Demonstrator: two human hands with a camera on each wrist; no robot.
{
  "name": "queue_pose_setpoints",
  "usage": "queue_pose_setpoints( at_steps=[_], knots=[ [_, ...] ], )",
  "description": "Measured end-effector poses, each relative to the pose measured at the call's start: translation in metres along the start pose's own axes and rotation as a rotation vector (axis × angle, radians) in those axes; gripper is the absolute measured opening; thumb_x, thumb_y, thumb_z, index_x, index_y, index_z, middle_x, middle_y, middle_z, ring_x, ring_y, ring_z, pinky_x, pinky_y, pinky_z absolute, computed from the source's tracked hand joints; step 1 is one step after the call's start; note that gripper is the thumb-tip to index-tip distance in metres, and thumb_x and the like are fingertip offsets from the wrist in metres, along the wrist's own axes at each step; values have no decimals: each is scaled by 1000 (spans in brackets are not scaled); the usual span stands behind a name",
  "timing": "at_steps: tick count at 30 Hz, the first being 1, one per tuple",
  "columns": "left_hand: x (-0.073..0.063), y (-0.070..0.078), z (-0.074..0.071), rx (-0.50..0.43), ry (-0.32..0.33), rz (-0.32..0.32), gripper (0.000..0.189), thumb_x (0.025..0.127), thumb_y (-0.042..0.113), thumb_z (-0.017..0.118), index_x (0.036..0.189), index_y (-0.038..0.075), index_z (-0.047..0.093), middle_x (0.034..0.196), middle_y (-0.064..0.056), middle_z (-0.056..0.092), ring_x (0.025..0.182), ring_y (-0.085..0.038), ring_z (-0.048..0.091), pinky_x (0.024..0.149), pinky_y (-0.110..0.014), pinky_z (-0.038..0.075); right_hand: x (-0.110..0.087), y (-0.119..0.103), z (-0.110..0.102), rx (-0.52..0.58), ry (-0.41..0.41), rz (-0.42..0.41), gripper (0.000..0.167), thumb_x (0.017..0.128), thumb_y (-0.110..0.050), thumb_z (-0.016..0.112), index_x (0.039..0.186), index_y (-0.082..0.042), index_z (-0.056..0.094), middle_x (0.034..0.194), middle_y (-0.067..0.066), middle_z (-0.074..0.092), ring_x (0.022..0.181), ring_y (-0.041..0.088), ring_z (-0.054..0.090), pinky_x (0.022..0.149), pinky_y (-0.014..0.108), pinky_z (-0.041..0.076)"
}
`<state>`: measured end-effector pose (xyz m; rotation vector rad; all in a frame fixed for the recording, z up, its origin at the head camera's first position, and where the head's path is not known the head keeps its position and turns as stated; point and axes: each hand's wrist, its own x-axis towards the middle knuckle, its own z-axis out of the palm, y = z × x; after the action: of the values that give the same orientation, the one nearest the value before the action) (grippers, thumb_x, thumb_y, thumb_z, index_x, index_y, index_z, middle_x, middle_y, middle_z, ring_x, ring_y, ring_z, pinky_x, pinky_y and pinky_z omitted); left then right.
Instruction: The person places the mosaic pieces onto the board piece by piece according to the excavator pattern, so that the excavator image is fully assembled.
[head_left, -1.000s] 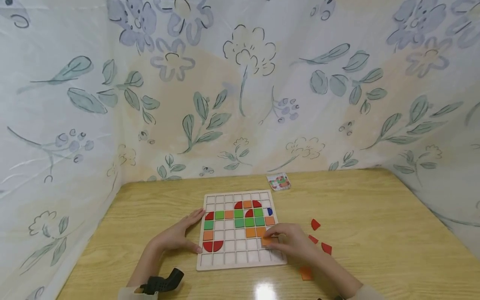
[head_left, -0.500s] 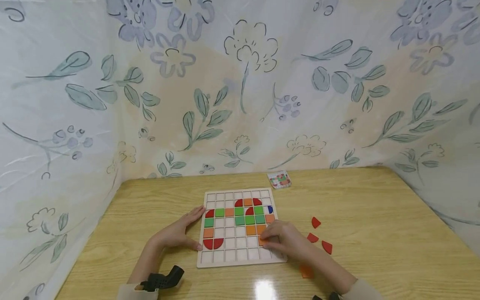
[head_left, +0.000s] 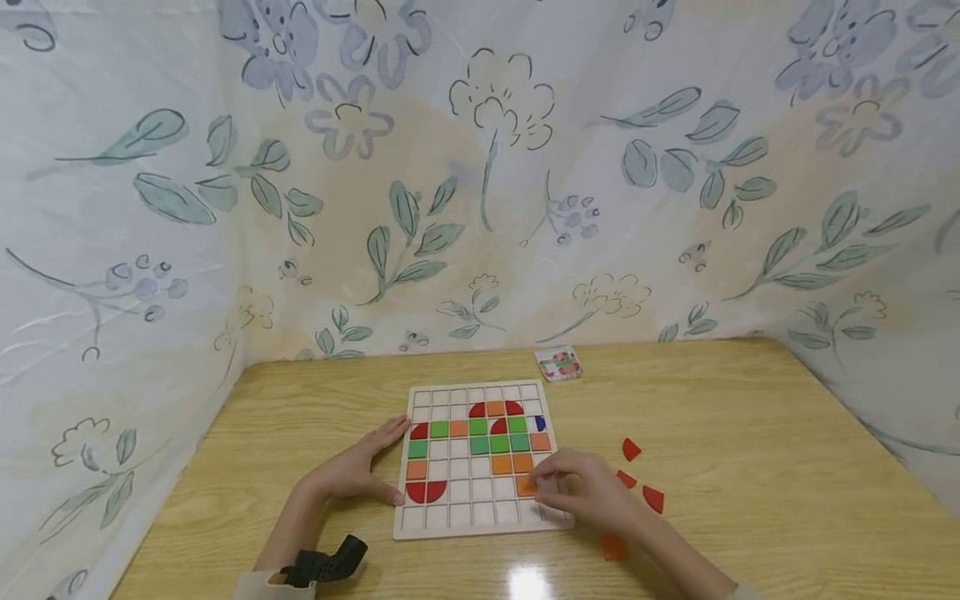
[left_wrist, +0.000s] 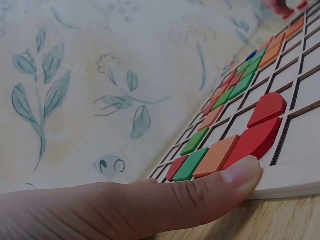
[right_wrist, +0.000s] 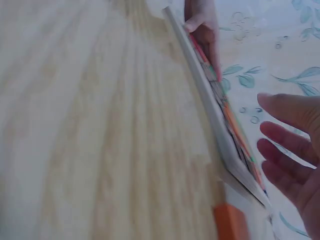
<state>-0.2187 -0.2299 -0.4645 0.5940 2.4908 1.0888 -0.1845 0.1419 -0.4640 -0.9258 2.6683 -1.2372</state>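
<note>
A wooden grid board (head_left: 483, 513) lies on the table, partly filled with red, green, orange and blue pieces. Along its left edge rests my left hand (head_left: 348, 471), fingers extended and thumb at the near corner region; the left wrist view shows the thumb (left_wrist: 242, 172) against the rim beside a red quarter-round piece (left_wrist: 255, 145). An orange square tile (head_left: 527, 486) sits in a cell near the board's right side. My right hand (head_left: 588, 493) hovers right by that tile, thumb and fingers apart with nothing between them, as the right wrist view also shows.
Right of the board lie red quarter-round pieces (head_left: 653, 499) and an orange piece (head_left: 613, 547), partly below the right forearm. A small printed pattern card (head_left: 558, 363) is behind the board. A patterned cloth (head_left: 480, 208) hangs around the table.
The right hand has let go of the orange square tile, now lying in a board cell, and has drawn slightly right. The left hand stays at the board's left edge.
</note>
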Motion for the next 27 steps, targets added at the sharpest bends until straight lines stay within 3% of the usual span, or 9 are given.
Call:
queue_pose_setpoints(
  at_steps=[5, 10, 15, 17, 19, 23, 25, 27],
  knots=[
    [0, -3, 1, -1, -1, 4, 106, 65, 35, 82, 148, 14, 20, 155, -11, 9, 139, -41, 1, 105, -64, 7, -21, -3, -18, 94, -75, 122, 34, 81, -33, 70, 109, -14, 66, 104, -4, 67, 93, 9, 60, 83, 24, 50],
    [0, -3, 2, -5, 5, 8, 106, 65, 35, 82, 148, 14, 20, 155, -11, 10, 139, -41, 2, 105, -64, 9, -44, 2, -34, 36, -111, 90, 36, 81, -33, 69, 112, -15, 65, 108, -4, 66, 96, 8, 60, 82, 23, 50],
    [-1, -1, 1, -11, 10, 6, 107, 64, 35, 83, 148, 12, 20, 155, -13, 9, 139, -41, 1, 105, -65, 8, -65, 8, -43, -28, -39, -31, 36, 80, -30, 72, 109, -10, 65, 102, 0, 68, 91, 9, 62, 78, 22, 52],
    [-2, -1, 1, -10, 9, 11, 107, 65, 35, 83, 148, 11, 20, 155, -14, 9, 139, -42, 2, 105, -65, 9, -72, 9, -44, -50, -29, -32, 37, 79, -31, 71, 109, -9, 65, 102, 0, 68, 90, 8, 62, 77, 22, 52],
    [-2, -1, 1, -12, 10, 16, 107, 64, 34, 83, 148, 11, 20, 154, -14, 9, 139, -42, 2, 105, -65, 9, -78, 7, -46, -38, -55, 38, 41, 79, -35, 71, 111, -11, 64, 104, -2, 67, 90, 7, 61, 77, 22, 51],
    [-2, -2, 2, -20, 11, 14, 108, 64, 34, 83, 148, 11, 20, 154, -14, 9, 139, -42, 2, 105, -65, 8, -85, 3, -48, 32, -147, 253, 49, 77, -39, 72, 118, -14, 61, 111, -5, 65, 92, 4, 57, 79, 19, 49],
    [-1, -2, 2, -26, 9, 13, 108, 64, 33, 83, 148, 12, 20, 155, -14, 9, 139, -42, 1, 104, -65, 8, -87, 3, -47, 57, -171, 307, 52, 77, -39, 72, 121, -14, 60, 111, -5, 64, 91, 4, 56, 78, 17, 49],
    [-1, -3, 2, -30, 7, 14, 108, 64, 33, 83, 148, 12, 20, 155, -14, 8, 139, -42, 0, 104, -66, 8, -89, 4, -47, 48, -176, 304, 53, 77, -39, 72, 122, -13, 59, 111, -6, 64, 91, 4, 56, 78, 17, 49]
  ],
)
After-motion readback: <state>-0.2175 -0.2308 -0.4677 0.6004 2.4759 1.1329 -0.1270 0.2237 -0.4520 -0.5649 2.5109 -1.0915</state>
